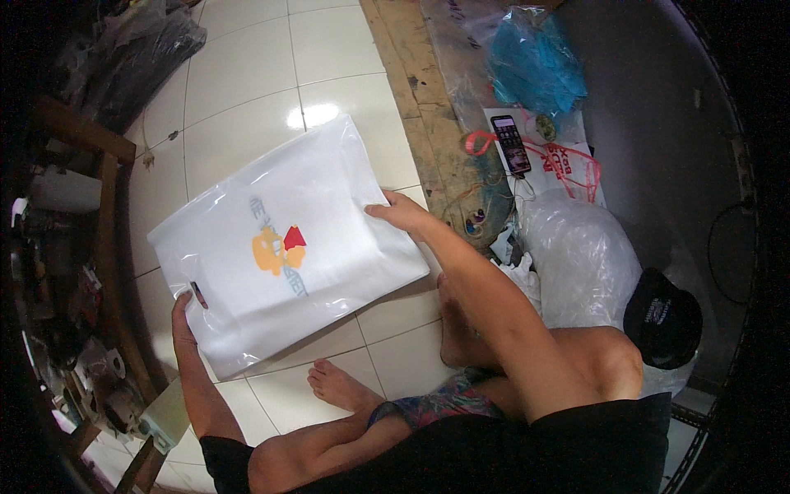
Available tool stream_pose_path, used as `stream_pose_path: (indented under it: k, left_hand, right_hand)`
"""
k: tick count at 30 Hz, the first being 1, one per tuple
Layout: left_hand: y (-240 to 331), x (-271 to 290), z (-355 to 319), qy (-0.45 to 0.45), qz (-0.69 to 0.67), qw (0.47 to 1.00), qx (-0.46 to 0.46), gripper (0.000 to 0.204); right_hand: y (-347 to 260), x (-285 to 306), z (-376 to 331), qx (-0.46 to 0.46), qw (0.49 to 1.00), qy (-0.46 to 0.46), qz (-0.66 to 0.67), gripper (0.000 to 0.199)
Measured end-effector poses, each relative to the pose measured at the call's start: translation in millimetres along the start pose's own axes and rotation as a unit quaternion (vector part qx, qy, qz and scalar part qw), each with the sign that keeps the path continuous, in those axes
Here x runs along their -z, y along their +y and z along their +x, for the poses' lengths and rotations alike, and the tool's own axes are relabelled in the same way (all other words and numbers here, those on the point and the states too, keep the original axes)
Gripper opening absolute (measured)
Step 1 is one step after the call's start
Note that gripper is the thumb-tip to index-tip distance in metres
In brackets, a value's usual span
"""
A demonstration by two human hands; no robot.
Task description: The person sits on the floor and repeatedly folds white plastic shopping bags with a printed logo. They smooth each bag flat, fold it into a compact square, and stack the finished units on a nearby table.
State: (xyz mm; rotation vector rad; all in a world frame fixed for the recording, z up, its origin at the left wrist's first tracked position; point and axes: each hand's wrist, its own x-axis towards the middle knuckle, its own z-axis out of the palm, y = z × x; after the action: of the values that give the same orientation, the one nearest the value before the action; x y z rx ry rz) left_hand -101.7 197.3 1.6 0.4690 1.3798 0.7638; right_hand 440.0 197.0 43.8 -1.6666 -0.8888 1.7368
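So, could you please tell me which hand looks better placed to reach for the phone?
Probably the right hand: it holds the white bag by the edge nearer the phone; the left hand is at the opposite edge, by the handle slot.

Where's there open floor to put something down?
Widest: the tiled floor beyond the white bag, between the dark plastic bundle and the brown board. A smaller patch lies between the bag's near edge and the bare feet. Crowded: right, with phone, blue plastic, clear sack and black cap; left, along the wooden frame.
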Motion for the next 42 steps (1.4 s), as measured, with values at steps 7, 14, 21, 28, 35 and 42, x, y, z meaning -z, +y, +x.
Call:
stream_pose_path:
  k: [7,14,21,28,35,42]
  left_hand:
    - [4,-55,-33,0.060,-0.108,0.992,0.005,0.021]
    - [-14,-77,-51,-0.043,-0.279,0.959,0.027,0.018]
    - [-36,-103,-59,-0.072,-0.368,0.927,0.025,0.016]
    - [-32,-98,-72,-0.050,-0.347,0.936,0.026,0.018]
    - [-33,-106,-59,-0.019,-0.311,0.950,0.006,0.012]
    - [-36,-118,-70,-0.033,-0.274,0.960,-0.037,0.012]
  right_hand:
    - [24,12,16,0.023,0.969,0.104,-0.221,0.051]
    - [-67,-33,-30,0.047,0.885,0.182,-0.427,0.038]
    - [-16,-134,-30,0.193,0.718,0.197,-0.639,0.031]
    - [-9,-130,-15,0.251,0.726,0.083,-0.635,0.049]
    - [-12,-54,37,0.067,0.968,0.007,-0.242,0.075]
    - [-31,-63,24,0.002,0.971,0.004,-0.237,0.075]
